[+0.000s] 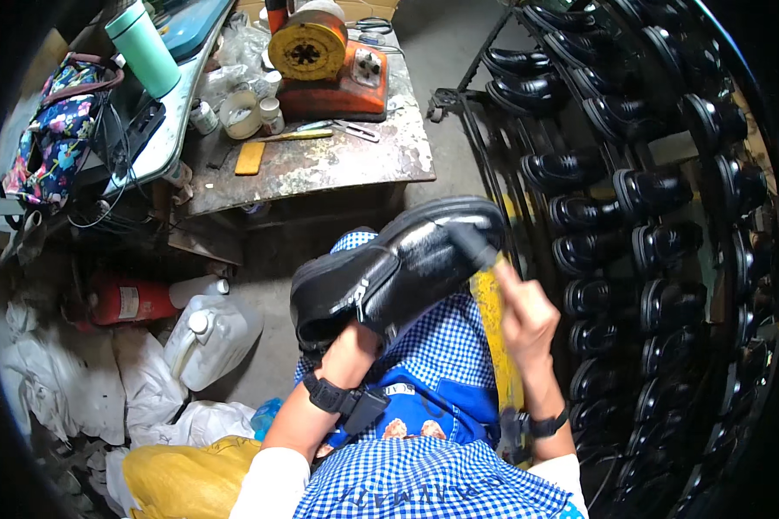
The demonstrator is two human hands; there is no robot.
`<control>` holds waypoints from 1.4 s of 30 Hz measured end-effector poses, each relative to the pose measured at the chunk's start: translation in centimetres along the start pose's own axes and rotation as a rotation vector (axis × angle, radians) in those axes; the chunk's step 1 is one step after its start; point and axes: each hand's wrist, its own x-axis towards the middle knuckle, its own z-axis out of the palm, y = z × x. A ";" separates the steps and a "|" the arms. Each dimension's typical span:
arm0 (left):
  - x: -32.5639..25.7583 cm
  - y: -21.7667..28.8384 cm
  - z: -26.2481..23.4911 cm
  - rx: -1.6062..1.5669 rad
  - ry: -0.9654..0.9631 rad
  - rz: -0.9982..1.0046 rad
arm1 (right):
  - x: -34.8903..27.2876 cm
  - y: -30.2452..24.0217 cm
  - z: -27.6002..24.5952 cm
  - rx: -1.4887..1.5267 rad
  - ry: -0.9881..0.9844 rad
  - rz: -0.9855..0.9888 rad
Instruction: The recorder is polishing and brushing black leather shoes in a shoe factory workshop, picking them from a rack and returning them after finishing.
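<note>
A glossy black leather shoe (pixel 411 264) with a side zip is held up over my lap, its toe pointing to the upper right. My left hand (pixel 356 341) reaches into the shoe's opening and carries it from inside; the fingers are hidden there. Against the toe lies a small dark brush (pixel 473 247), blurred by motion, whose bristles I cannot make out. My right hand (pixel 528 313) is closed around its handle, with the index finger stretched along it. Beneath the shoe is the blue checked apron (pixel 441 346) over my legs.
A rack (pixel 491 151) of many black shoes stands to the right. Ahead, a worn table (pixel 389 156) bears an orange machine (pixel 342 82), jars and a yellow sponge (pixel 249 158). A white jug (pixel 212 342), a red cylinder (pixel 130 300) and a yellow sack (pixel 190 480) lie at left.
</note>
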 end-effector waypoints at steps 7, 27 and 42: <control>7.3 3.8 4.0 -0.116 -0.162 -0.062 | 1.0 0.5 -1.4 0.040 0.166 0.185; 8.0 4.7 4.8 -0.405 -0.169 -0.177 | 2.7 -3.1 -0.2 0.100 -0.112 -0.223; 8.1 5.5 4.4 -0.322 -0.146 -0.168 | -0.6 0.6 3.1 0.153 -0.045 -0.103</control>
